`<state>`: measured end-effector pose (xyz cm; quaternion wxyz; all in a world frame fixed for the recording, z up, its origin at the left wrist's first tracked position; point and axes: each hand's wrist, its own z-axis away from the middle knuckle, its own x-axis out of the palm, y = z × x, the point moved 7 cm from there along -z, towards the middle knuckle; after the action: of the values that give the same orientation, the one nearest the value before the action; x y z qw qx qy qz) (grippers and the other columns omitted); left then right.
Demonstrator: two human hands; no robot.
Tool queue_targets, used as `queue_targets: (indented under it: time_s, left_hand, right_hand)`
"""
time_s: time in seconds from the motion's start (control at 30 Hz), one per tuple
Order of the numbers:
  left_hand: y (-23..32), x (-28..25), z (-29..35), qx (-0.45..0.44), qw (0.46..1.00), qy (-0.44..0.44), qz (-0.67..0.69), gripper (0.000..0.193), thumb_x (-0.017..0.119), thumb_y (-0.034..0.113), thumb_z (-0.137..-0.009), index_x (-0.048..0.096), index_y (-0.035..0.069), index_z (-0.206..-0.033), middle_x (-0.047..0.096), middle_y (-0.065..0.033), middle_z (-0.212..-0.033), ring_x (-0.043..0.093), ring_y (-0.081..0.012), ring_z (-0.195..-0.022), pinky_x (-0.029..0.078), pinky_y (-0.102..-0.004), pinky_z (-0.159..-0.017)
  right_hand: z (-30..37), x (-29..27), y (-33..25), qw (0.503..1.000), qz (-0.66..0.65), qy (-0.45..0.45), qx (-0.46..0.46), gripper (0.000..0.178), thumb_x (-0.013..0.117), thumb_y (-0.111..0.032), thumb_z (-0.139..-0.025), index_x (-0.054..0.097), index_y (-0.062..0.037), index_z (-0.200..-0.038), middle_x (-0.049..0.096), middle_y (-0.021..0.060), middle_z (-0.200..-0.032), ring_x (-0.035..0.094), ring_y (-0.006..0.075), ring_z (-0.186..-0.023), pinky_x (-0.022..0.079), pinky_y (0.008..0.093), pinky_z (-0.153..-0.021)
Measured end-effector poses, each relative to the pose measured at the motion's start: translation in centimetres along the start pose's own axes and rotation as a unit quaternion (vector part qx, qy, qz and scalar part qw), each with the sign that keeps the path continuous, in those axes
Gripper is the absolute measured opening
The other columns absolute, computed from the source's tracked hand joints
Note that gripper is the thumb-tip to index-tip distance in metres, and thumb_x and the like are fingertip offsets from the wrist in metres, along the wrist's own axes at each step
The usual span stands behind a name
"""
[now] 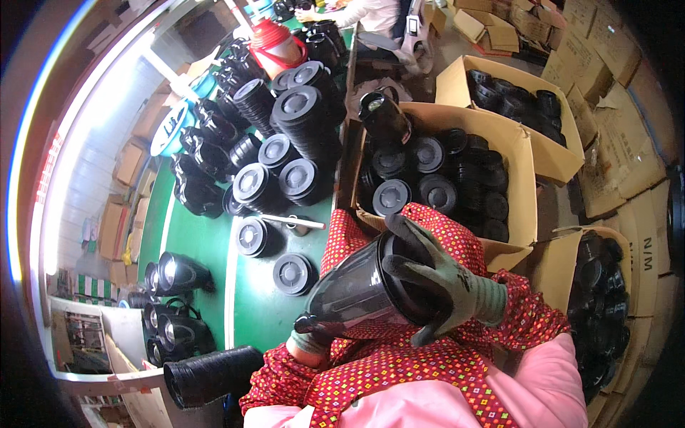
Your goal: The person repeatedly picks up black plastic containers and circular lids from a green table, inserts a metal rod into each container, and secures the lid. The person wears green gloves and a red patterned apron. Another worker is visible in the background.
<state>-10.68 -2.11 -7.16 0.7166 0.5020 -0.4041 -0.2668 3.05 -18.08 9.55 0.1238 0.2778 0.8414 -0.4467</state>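
Note:
A glossy black tapered jug shell [353,289] lies tilted in front of my chest, its wide end toward the right. My right hand [457,282], in a grey-green glove with dark fingers, grips that wide end with its fingers spread around the rim. My left hand [310,339] supports the narrower end from below; most of it is hidden behind the shell. Just left of the shell, a round black ribbed lid [294,274] lies on the green table [214,239]. Beyond it stand more lids in stacks [278,178], with a white stick [292,220] across one.
Cardboard boxes [524,196] full of black round parts stand ahead and to the right. Black jugs with shiny mouths [178,272] sit on the table's left. A ribbed black stack [214,376] is near my left elbow. Beyond a red-and-white jug [277,48], another person [371,16] sits.

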Motion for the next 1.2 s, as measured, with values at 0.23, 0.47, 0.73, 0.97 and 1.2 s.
queue_targets:
  time_s: [0.23, 0.47, 0.73, 0.97, 1.2]
  left_hand:
    - [-3.1, 1.0, 1.7, -0.044, 0.998, -0.019, 0.038, 0.045, 0.067, 0.015, -0.1, 0.061, -0.001, -0.142, 0.069, -0.014, -0.138, 0.066, -0.0227, -0.124, 0.052, -0.0352, -0.106]
    - [-2.4, 1.4, 5.7, -0.038, 0.98, -0.148, -0.127, 0.05, 0.07, 0.016, -0.1, 0.058, 0.0, -0.146, 0.068, -0.013, -0.141, 0.065, -0.0213, -0.128, 0.051, -0.0343, -0.108]
    - [8.9, -13.8, -6.6, 0.169, 0.666, 0.036, -0.726, 0.078, 0.074, 0.004, -0.079, 0.048, 0.0, -0.153, 0.056, -0.0252, -0.148, 0.054, -0.0431, -0.137, 0.043, -0.0486, -0.118]
    - [4.4, -20.2, -13.3, 0.053, 0.464, -0.092, -0.88, 0.058, 0.053, 0.011, -0.096, 0.048, 0.009, -0.154, 0.064, -0.017, -0.129, 0.058, -0.0385, -0.125, 0.032, -0.0686, -0.116]
    - [13.1, -9.5, -9.3, 0.158, 0.628, -0.036, -0.761, 0.038, 0.07, 0.01, -0.094, 0.069, 0.008, -0.132, 0.07, -0.0155, -0.104, 0.068, -0.0371, -0.088, 0.053, -0.0473, -0.078]
  right_hand:
    - [3.1, 0.9, 4.7, 0.964, -0.133, 0.164, 0.163, 0.079, 0.077, -0.046, -0.094, 0.051, -0.0031, -0.154, 0.044, 0.0248, -0.16, 0.039, 0.043, -0.15, 0.028, 0.0507, -0.125]
    - [0.0, -3.2, 11.1, 0.888, -0.328, 0.074, 0.314, 0.084, 0.067, -0.061, -0.097, 0.055, 0.0017, -0.151, 0.063, 0.0148, -0.146, 0.059, 0.024, -0.134, 0.043, 0.0389, -0.118]
    - [-1.1, 5.3, 15.8, 0.843, -0.372, -0.194, 0.337, 0.059, 0.076, -0.035, -0.096, 0.066, 0.004, -0.138, 0.073, 0.0121, -0.127, 0.067, 0.0185, -0.119, 0.05, 0.0344, -0.109]
    - [0.2, 8.7, 18.3, 0.774, -0.508, -0.119, 0.359, 0.043, 0.057, -0.026, -0.112, 0.058, 0.002, -0.144, 0.07, 0.0101, -0.131, 0.065, 0.0176, -0.123, 0.05, 0.0339, -0.109]
    - [-4.1, 3.2, 14.7, 0.981, -0.01, -0.043, 0.188, 0.053, 0.068, -0.015, -0.099, 0.056, -0.0086, -0.151, 0.054, 0.0151, -0.154, 0.05, 0.0333, -0.143, 0.038, 0.0485, -0.121]
